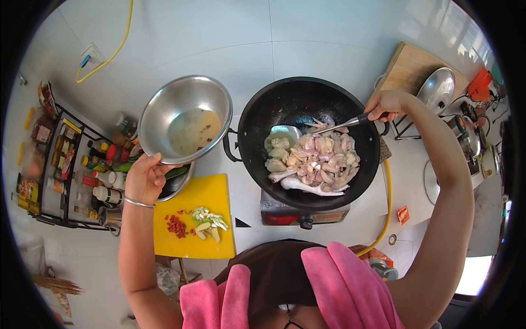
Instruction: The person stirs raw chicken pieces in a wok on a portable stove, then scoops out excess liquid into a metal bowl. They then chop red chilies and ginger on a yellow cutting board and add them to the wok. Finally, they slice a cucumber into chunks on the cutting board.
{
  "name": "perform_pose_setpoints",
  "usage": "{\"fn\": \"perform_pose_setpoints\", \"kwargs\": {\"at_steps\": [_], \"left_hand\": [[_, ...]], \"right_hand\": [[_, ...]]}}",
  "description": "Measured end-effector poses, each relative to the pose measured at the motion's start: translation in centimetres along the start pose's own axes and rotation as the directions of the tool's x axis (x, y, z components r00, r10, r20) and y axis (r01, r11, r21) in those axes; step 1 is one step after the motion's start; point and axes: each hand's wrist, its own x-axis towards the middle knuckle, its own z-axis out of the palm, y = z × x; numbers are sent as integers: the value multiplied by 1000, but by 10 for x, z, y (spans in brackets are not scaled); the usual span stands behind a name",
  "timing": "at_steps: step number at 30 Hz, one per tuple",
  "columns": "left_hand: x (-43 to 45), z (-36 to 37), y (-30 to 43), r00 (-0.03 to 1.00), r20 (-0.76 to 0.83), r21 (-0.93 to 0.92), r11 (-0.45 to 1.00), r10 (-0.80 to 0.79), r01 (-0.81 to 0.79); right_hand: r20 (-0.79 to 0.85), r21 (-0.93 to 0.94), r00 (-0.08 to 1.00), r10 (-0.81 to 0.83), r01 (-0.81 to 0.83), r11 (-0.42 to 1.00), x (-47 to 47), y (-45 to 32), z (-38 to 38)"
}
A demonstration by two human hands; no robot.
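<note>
My left hand [147,177] grips the near rim of a stainless steel bowl [158,117], which is tilted and holds some cloudy liquid [191,133] with dark red bits. My right hand [384,106] holds the dark handle of a metal wok spatula [349,123]. The blade of the spatula reaches into a black wok [296,92], at the left side of a heap of raw chicken pieces [320,156]. Two pale feet lie along the near side of the heap. Under the wok stands a portable gas stove [304,214], its knob facing me.
A yellow cutting board [193,246] carries chopped red chili [176,227], scallion and ginger slices [207,230]. Another metal bowl [181,187] with green peppers sits under the held one. Left stands a black rack [68,193] of bottles and jars. A yellow gas hose [386,209] runs at right.
</note>
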Motion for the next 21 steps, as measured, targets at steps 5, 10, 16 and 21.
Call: {"fn": "perform_pose_setpoints", "kwargs": {"at_steps": [5, 10, 16, 21], "left_hand": [[-2, 11, 10, 1000, 19, 14, 1000, 18, -19], [0, 20, 22, 997, 74, 46, 999, 9, -13], [15, 32, 38, 994, 82, 112, 992, -71, 61], [31, 73, 39, 974, 105, 175, 968, -202, 182]], "right_hand": [[-4, 131, 996, -87, 86, 988, -11, 19, 3], [-89, 216, 981, -173, 188, 958, -50, 25, -2], [-228, 282, 964, -138, 201, 938, -137, 6, -20], [-372, 86, 911, -176, 223, 971, -207, -17, -28]]}}
